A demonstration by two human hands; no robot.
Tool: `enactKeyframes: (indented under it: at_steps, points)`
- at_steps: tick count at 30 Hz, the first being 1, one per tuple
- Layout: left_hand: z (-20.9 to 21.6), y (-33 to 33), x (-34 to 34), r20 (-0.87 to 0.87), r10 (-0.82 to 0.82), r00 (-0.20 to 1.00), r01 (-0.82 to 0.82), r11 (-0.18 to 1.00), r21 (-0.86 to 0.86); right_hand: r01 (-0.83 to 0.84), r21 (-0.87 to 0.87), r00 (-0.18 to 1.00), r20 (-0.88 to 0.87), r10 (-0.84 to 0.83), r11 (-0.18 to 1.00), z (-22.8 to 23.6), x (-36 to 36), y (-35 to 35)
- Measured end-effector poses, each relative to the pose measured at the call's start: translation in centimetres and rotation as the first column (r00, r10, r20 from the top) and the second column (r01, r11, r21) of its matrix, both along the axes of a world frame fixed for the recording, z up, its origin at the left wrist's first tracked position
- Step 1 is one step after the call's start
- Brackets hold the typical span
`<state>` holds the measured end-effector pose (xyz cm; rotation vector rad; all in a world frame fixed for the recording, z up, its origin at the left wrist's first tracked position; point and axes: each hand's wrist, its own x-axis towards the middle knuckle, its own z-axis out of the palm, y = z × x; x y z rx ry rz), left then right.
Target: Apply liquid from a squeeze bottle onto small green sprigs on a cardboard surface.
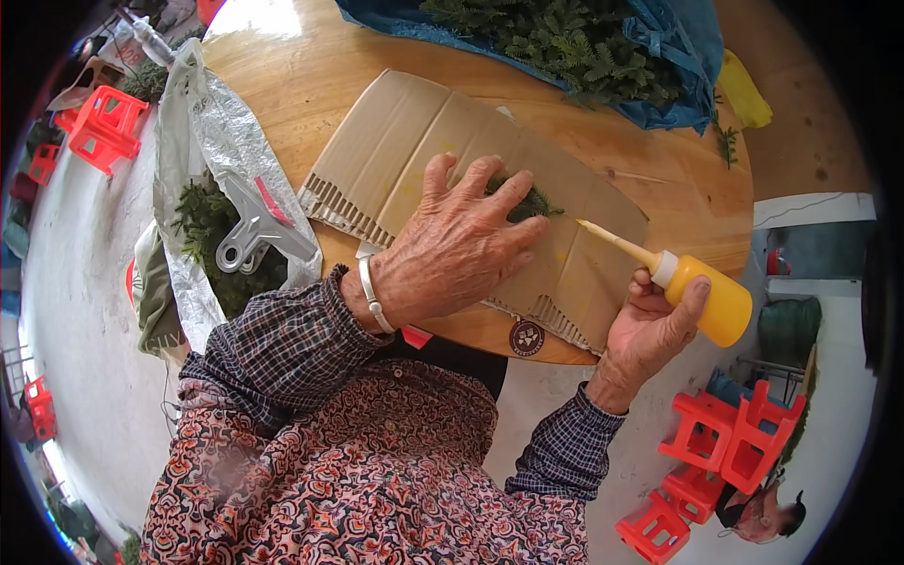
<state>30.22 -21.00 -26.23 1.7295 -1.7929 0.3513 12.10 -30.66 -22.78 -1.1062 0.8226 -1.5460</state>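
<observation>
My left hand (461, 240) bends over a small green fir sprig (535, 201), holding it against a sheet of brown cardboard (386, 132). The sprig's tip sticks out between thumb and index finger; the rest is largely hidden under the hand. In my right hand (650, 325) is a yellow squeeze bottle (713, 299) with a long, pale nozzle. The bottle is tilted, its nozzle tip just right of the sprig and apart from it. Yellow smears mark the cardboard, which lies on a wooden table (273, 104).
A blue bag (692, 56) full of fir branches (584, 47) lies at the far edge. To the left, a pale plastic bag (184, 122) holds more greenery beside a large grey clip (254, 231). A round dark tag (526, 337) lies near the front edge. Red stools (702, 428) stand on the floor.
</observation>
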Motion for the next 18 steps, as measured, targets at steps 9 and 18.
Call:
enactKeyframes:
  at_steps: [9, 18]
  points:
    - [0.0, -0.2, -0.1, -0.009, -0.009, 1.000, 0.009, 1.000, 0.004, 0.016, 0.020, 1.000, 0.005, -0.016, 1.000, 0.0, -0.4, 0.0]
    - [1.0, 2.3, 1.9, -0.142, 0.019, 0.990, 0.000, 0.991, 0.134, -0.104, 0.049, 0.982, 0.162, 0.095, 0.993, -0.9, -1.0, -0.4]
